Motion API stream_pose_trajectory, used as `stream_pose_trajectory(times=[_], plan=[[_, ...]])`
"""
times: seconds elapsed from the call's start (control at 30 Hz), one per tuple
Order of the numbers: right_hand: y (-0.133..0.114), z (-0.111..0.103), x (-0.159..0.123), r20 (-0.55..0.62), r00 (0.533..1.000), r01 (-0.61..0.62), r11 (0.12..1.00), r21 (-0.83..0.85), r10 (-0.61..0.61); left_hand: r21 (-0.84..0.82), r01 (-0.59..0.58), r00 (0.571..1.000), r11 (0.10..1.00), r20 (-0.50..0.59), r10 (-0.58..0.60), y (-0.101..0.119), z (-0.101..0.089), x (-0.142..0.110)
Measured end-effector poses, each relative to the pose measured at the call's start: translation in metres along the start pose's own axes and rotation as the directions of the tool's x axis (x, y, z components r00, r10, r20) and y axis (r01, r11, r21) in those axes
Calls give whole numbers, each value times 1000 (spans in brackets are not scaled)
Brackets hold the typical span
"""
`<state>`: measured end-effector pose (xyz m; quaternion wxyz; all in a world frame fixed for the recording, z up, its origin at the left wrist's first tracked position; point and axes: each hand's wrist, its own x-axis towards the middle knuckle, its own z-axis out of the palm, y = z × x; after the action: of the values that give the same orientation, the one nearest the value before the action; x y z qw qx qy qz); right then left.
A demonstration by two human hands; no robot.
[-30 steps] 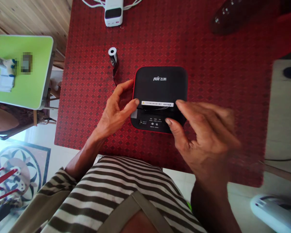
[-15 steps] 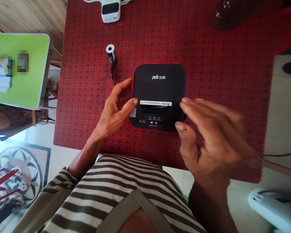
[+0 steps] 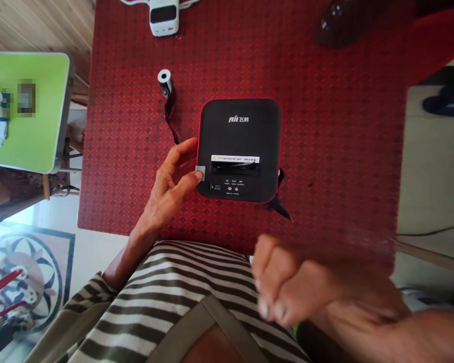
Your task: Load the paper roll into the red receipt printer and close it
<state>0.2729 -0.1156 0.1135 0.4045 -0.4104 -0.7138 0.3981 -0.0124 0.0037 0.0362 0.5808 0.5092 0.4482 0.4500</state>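
Right hand [image 3: 298, 287] has pulled back off the black FEIE printer [image 3: 238, 126], now blurred at 6 o'clock, fingers bunched, cannot tell if holding anything. Left hand [image 3: 170, 189] is nearer, half open, fingertips [image 3: 197, 176] on the printer's 9 o'clock edge. One paper roll [image 3: 165, 78] sits at 10 o'clock, one dark strip [image 3: 170, 118] running down toward those fingers.

- There goes the right hand [image 3: 306, 287], smeared in heavy motion blur
- Daylight pouring in, bright and even, glaring white off the floor tiles [image 3: 11, 227] at lower left
- The red mat [image 3: 325, 151] bows toward the frame edges, shadows faint
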Motion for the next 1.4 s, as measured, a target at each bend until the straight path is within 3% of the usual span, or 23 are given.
stream_pose_trajectory(times=[0.07,0.1,0.17,0.27,0.33,0.47,0.77,0.9,1.03,1.1,1.2,1.3,1.4], plan=[[9,7,18,-194,972,-98,981,168,130,-17,21,1000,1000,-13,-21,1,4,0],[12,11,21,-302,939,-122,981,150,163,-24,26,1000,999,-17,-26,2,6,0],[20,21,20,-456,884,-160,983,-85,104,-29,23,999,999,-28,-24,2,10,-1],[36,36,17,-500,864,-234,926,-297,58,-25,24,998,999,-49,-25,2,15,-3],[45,44,18,-503,859,-284,905,-318,93,-17,32,997,999,-63,-33,2,17,-3],[51,47,24,-529,848,-268,892,-364,39,-27,41,996,999,-74,-43,2,20,-2],[53,37,26,-454,891,-206,886,-415,-5,19,-6,998,1000,-70,7,-7,20,-4],[37,10,33,-360,933,-174,853,-491,-18,5,-55,996,998,-76,55,-15,16,-3],[28,-22,67,-298,936,-60,751,-658,-186,19,-106,993,994,-51,106,-21,11,-1],[36,-30,94,-186,952,50,723,-689,-244,27,-119,991,993,-58,121,-25,11,1],[60,-31,134,43,975,197,749,-632,-220,43,-111,989,993,-93,115,-30,12,1],[83,-24,160,196,977,192,763,-618,-87,47,-93,991,995,-97,98,-31,14,1],[94,-20,169,285,958,208,718,-664,-13,48,-80,993,996,-87,84,-30,14,0]])
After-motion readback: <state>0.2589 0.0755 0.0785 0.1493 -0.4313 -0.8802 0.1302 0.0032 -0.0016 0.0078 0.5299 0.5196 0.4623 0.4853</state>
